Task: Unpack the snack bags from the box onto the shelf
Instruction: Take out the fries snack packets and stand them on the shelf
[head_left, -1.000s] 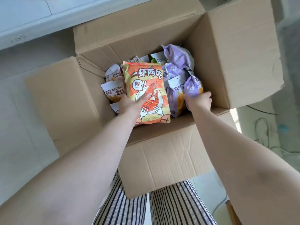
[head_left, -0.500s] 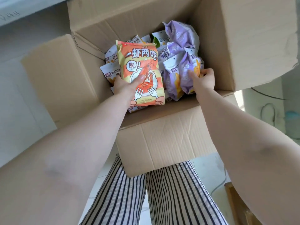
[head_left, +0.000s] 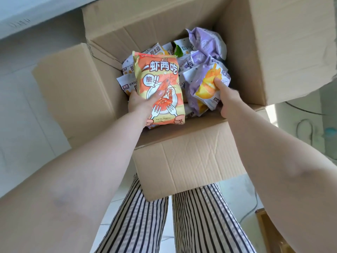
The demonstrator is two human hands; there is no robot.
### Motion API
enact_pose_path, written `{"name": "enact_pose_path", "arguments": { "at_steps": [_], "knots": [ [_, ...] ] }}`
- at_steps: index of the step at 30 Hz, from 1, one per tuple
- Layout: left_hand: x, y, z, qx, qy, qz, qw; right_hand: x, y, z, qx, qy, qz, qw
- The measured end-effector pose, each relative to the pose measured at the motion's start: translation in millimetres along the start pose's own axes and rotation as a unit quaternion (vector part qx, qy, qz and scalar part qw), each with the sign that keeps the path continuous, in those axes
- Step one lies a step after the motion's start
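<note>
An open cardboard box (head_left: 191,161) stands before me, holding several snack bags. My left hand (head_left: 140,105) grips an orange shrimp snack bag (head_left: 158,79) by its lower half, holding it upright above the box's left side. My right hand (head_left: 226,95) pinches a purple and yellow snack bag (head_left: 206,84) at the box's right side, thumb on its front. More white and purple bags (head_left: 206,42) lie piled behind them.
The box's flaps stand open: left flap (head_left: 73,88), right flap (head_left: 291,42), near flap over my striped trousers (head_left: 145,225). A white ledge (head_left: 27,15) runs along the upper left. Cables (head_left: 306,128) lie on the floor at right.
My right hand has taken hold of the purple and yellow bag and lifted it a little, turning its yellow front up. My left hand keeps the orange bag, raised slightly.
</note>
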State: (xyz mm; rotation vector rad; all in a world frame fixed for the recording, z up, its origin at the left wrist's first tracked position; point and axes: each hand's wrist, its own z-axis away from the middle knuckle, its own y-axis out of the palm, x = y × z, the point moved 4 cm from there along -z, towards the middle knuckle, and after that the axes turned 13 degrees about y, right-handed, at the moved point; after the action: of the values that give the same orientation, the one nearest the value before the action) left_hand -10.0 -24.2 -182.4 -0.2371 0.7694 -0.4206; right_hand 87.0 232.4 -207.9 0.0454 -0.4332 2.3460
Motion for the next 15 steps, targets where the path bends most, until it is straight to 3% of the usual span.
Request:
{"name": "enact_pose_path", "arguments": {
  "at_steps": [7, 15],
  "knots": [
    [-46, -40, 37, -0.001, 0.01, -0.006, 1.0, 8, -4, 70, 0.038, -0.017, 0.003, 0.999],
    [-159, -129, 161, 0.02, 0.052, 0.017, 0.998, 13, -68, 260, 0.088, -0.108, 0.007, 0.99]
  ]
}}
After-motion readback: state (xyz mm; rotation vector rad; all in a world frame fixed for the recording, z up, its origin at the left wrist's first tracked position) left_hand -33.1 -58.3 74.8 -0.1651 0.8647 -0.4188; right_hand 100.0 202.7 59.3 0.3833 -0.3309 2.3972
